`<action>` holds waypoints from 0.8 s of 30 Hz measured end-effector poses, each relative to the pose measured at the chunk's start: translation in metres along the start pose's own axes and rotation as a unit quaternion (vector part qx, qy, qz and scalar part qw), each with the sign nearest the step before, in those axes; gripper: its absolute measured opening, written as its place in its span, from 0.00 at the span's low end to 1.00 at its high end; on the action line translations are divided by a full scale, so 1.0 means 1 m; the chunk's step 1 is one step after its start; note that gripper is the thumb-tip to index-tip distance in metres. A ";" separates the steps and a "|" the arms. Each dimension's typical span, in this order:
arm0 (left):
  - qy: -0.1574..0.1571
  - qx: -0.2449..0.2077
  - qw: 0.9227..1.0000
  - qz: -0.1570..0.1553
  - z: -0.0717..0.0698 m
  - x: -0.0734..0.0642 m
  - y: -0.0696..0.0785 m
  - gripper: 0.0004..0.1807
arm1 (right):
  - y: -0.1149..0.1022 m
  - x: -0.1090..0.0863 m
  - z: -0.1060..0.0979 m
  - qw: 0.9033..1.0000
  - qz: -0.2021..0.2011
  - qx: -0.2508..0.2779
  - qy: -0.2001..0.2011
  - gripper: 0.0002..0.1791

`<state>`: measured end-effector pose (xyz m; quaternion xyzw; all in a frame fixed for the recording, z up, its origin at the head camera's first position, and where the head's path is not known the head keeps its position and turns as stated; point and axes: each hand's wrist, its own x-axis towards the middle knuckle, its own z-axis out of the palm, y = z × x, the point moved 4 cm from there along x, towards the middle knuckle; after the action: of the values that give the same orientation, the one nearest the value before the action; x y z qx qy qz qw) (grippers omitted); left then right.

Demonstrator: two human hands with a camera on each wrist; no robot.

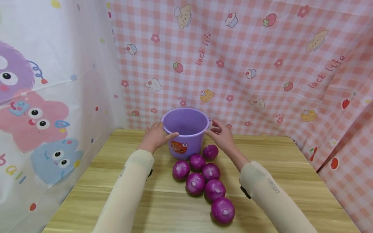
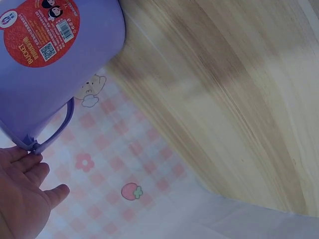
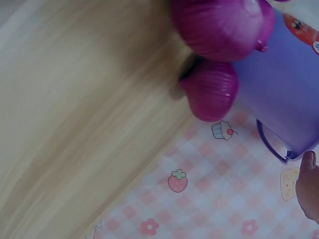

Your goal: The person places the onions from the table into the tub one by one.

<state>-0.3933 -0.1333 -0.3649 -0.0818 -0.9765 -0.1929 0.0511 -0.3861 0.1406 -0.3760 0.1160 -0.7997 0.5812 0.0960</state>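
Observation:
A purple bucket (image 1: 186,147) stands upright near the back of the table, a red label on its front. Its inside shows no contents from above. My left hand (image 1: 155,136) rests against the left of the rim, thumb along the front edge, fingers by the handle joint (image 2: 34,147). On the right side, my right hand (image 1: 221,134) has its thumb at the rim and its other fingers spread loosely beside the handle's end. Several purple onions (image 1: 195,183) lie in front of the bucket, the rearmost onion (image 1: 210,151) close to its right side.
The wooden table (image 1: 102,191) reaches back to a pink checked curtain (image 1: 247,97). A white cartoon-printed curtain (image 1: 87,97) hangs along the left. One onion (image 1: 222,210) lies nearest the front, between my forearms. The bucket's handle (image 2: 62,127) hangs down behind it.

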 end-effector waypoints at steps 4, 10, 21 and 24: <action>0.001 -0.005 1.000 0.001 0.000 0.000 0.000 0.55 | 0.009 -0.010 -0.006 1.000 -0.014 0.005 -0.021 0.36; 0.002 -0.009 1.000 0.002 0.000 0.000 -0.001 0.55 | 0.022 -0.028 -0.012 0.999 -0.006 0.019 -0.042 0.36; 0.001 -0.006 1.000 0.003 0.001 0.000 -0.001 0.55 | 0.037 -0.068 -0.016 0.995 -0.025 0.024 -0.095 0.32; 0.003 -0.005 1.000 0.004 0.000 -0.001 0.000 0.55 | 0.042 -0.078 -0.018 0.993 -0.032 0.017 -0.114 0.32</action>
<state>-0.3925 -0.1336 -0.3647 -0.0858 -0.9750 -0.1975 0.0541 -0.3235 0.1760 -0.4311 0.2082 -0.7916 0.5741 0.0208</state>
